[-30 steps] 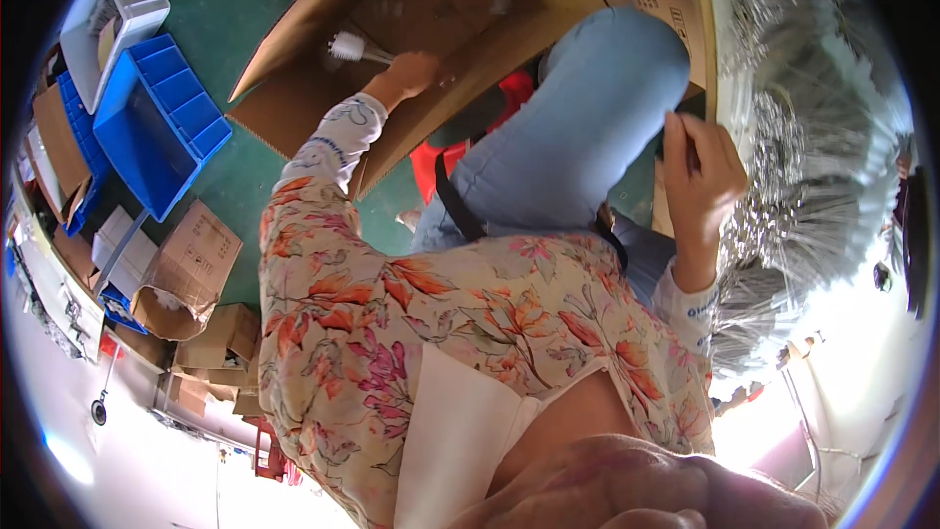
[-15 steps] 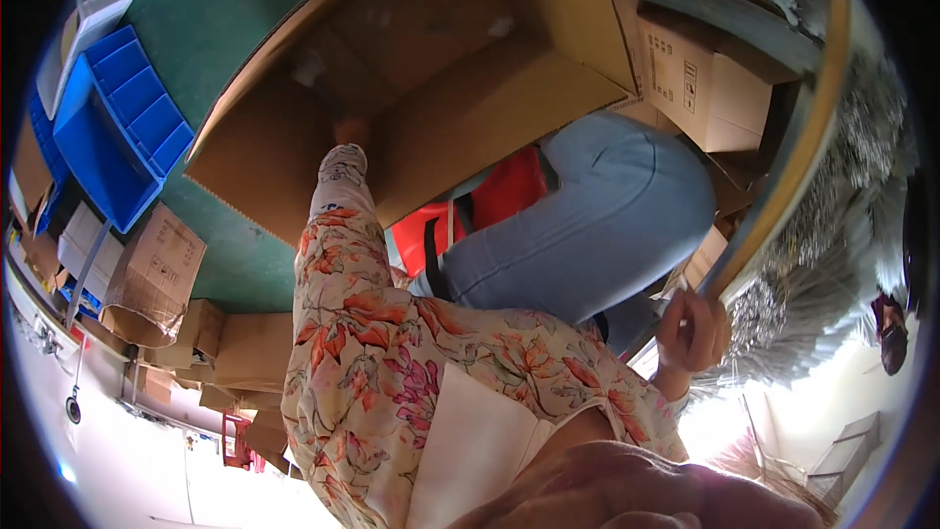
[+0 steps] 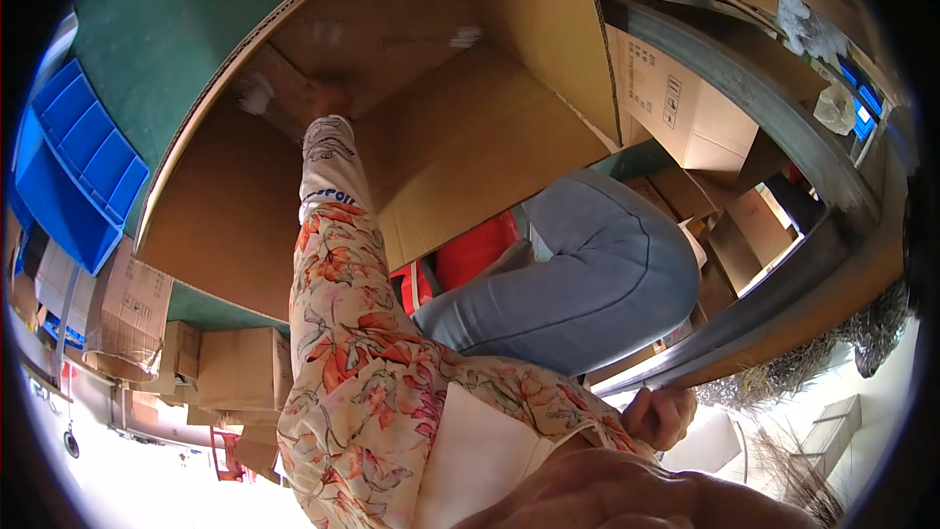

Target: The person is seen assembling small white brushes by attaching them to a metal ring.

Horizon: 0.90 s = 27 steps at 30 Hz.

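A large open cardboard box point(image 3: 480, 137) lies in front of me. My left hand point(image 3: 328, 98) reaches deep inside, near its bottom; the fingers are dim and cannot be made out. Small pale patches point(image 3: 257, 93) show close to that hand on the inner cardboard, too blurred to name. The floral sleeve point(image 3: 338, 264) of my left arm crosses the near wall of the box. At lower right, my right hand point(image 3: 664, 417) is curled into a loose fist near a table edge point(image 3: 783, 353), with nothing seen in it.
Blue plastic bins point(image 3: 83, 167) stand at the left on the green floor point(image 3: 166, 29). Cardboard boxes point(image 3: 240, 369) are stacked behind them. More boxes point(image 3: 685, 103) sit under the table at right. Silvery strands point(image 3: 813, 362) lie on the table. Something red point(image 3: 470, 250) is beside my leg.
My left hand has gone deeper into the box. My right hand has shifted down in the view, fingers still curled. The view has tilted, showing more under the table.
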Available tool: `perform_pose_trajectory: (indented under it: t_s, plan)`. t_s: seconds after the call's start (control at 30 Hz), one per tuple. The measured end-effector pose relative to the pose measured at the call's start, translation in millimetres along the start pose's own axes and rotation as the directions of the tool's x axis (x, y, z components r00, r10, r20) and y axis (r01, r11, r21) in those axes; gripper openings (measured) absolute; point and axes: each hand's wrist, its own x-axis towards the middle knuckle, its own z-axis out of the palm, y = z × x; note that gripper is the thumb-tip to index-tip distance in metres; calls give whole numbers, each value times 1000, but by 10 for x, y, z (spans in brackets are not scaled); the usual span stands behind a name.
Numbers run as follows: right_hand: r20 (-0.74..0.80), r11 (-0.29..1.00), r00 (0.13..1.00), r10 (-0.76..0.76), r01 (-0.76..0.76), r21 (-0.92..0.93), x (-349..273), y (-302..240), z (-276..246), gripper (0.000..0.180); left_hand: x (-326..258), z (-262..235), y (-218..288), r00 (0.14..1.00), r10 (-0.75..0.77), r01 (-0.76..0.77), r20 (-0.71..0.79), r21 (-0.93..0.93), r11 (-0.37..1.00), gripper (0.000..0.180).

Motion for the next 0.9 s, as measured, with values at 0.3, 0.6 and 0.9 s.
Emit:
perform_pose_trajectory:
  t_s: [0.3,0.6,0.9]
  plan:
    - [-120,978,985,-124,141,154,-93,101,-31,10,-219,352,-562,867,-497,475,24,-341,812,57]
    - [-144,963,989,40,0,269,145,-37,5,10,-198,1100,-1329,620,-654,302,-434,-637,709,53]
    - [-155,946,981,114,-59,318,48,131,-116,8,-929,1676,-2653,968,-227,245,110,-209,947,49]
